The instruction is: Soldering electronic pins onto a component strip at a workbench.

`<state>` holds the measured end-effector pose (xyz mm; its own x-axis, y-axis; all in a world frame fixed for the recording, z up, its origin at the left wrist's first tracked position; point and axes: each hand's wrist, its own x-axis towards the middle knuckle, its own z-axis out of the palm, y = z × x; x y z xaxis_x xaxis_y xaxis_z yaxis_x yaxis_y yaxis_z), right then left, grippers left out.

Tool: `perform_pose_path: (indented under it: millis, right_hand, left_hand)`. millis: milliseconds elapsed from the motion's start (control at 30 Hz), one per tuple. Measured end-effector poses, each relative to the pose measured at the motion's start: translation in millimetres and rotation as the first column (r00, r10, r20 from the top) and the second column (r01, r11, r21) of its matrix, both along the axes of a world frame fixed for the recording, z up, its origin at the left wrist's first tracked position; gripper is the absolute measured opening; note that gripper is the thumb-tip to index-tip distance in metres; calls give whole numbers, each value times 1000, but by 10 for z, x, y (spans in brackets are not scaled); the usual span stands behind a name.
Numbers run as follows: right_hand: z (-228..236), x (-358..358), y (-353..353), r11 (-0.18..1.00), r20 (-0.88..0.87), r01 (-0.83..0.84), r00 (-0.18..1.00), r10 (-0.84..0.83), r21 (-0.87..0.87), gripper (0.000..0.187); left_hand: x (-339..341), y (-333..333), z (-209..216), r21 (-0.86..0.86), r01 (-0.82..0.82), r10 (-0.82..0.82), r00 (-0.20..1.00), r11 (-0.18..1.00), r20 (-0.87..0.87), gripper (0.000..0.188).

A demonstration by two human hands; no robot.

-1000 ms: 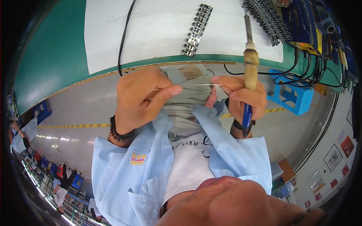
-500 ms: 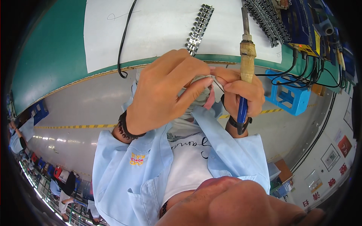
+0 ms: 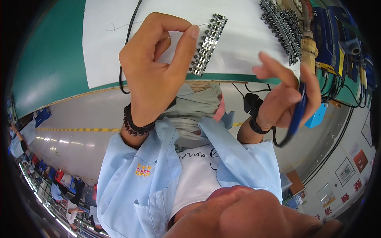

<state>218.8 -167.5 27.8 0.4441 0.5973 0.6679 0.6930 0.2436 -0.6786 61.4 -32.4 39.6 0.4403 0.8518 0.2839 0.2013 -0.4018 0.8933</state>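
Note:
My left hand (image 3: 156,75) pinches a thin solder wire (image 3: 204,24) between thumb and forefinger. The wire's end reaches the upper part of a strip of small shiny metal parts (image 3: 208,45), which lies slantwise near the table edge. My right hand (image 3: 283,93), smeared by motion, holds a soldering iron (image 3: 308,49) by its blue handle. Its worn tan collar and metal shaft point away from me, toward the back right. The fingers of that hand sit loosely around the handle, with some stretched out.
A white sheet (image 3: 103,55) covers part of the green table (image 3: 51,67). More dark metal strips (image 3: 281,31) lie at the back right, beside a blue soldering station (image 3: 323,39) with several cables. A black cable (image 3: 126,51) crosses the sheet at left. A blue stool (image 3: 316,117) stands below the table.
My hands have parted. The left has moved forward over the sheet to the metal strip with the wire; the right has swung out to the right with the soldering iron.

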Motion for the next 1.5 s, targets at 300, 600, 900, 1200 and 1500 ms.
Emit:
perform_pose_path:
  millis: [300, 600, 900, 1200, 1500]
  right_hand:
    - [-132, -23, -30, 984, -107, 168, 981, -161, 58, 52]
    - [-41, -88, -130, 886, -131, 463, 879, -459, -5, 48]
    - [-79, -76, -87, 935, -198, 352, 919, -340, 30, 45]
    - [-19, -89, -11, 926, -279, 376, 892, -355, 26, 36]
    - [-25, -89, -44, 935, -395, 353, 864, -313, 32, 33]
  left_hand:
    - [-39, 0, -2, -39, -6, 3, 998, 999, -66, 16]
    - [-9, -81, 50, 12, 101, -99, 992, 995, -80, 21]
    - [-15, -67, 44, 25, 107, -105, 991, 994, -88, 20]
    - [14, -52, 64, -7, 107, -107, 991, 994, -86, 19]
    - [-26, -62, 26, 30, 106, -104, 992, 994, -68, 19]
